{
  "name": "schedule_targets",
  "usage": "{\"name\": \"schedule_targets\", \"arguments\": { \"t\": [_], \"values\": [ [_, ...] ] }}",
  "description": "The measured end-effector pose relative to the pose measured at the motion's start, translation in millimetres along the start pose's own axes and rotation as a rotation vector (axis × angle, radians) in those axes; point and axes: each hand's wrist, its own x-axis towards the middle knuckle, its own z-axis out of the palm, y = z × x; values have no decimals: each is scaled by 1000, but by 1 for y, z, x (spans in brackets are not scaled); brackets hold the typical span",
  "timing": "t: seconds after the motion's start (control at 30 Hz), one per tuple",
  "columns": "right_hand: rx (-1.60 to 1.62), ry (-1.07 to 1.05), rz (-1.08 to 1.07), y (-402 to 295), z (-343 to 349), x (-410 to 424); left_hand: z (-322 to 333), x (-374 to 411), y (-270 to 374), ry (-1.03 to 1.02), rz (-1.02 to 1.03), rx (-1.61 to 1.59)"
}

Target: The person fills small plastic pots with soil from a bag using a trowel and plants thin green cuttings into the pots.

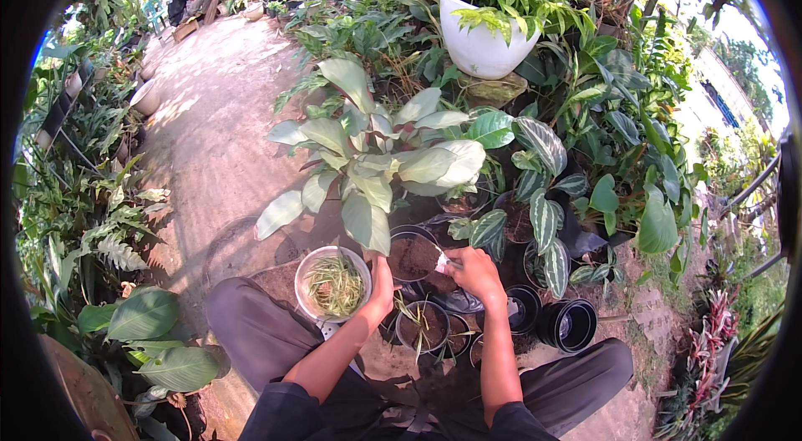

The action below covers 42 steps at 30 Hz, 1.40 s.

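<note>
My left hand (381, 285) is cupped against the left side of a black plastic pot (401, 279) of dark soil (413, 257), its fingertips partly under a broad leaf. In my right hand (474, 273) is a small scoop-like tool (443, 262), pale with a pinkish part, at the pot's right rim. Its exact shape is hidden by my fingers. Left of my left hand stands a round white container (302, 283) filled with cut green plant pieces (335, 285). Closer to me, a soil-filled pot (423, 327) holds thin, drooping sprigs.
A large pale-leaved plant (369, 159) leans over the work area. Stacked empty black pots (567, 325) stand by my right knee. Striped-leaf plants (545, 209) crowd the right, below a white planter (485, 40). A person (185, 1) sits far up the concrete path (213, 103).
</note>
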Motion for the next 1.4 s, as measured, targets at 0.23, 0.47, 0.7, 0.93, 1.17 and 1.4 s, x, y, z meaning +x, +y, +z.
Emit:
{"name": "schedule_targets", "arguments": {
  "t": [0.23,0.47,0.7,0.93,1.17,1.4],
  "values": [
    [-8,88,-64,-20,-12,-9,3,-1,4,11,-18,-29],
    [-51,94,-100,-14,-15,-10,3,4,-5,19,-23,-46],
    [-48,70,-141,-12,-24,-15,5,-2,3,-9,-25,-50],
    [65,-10,-116,-8,-25,-12,-2,9,-6,13,-24,-48],
    [51,-71,-83,-1,-12,-7,7,-6,7,-40,-16,-15],
    [-43,94,-3,-21,-23,-14,9,-18,18,-53,55,-2]
  ]
}}
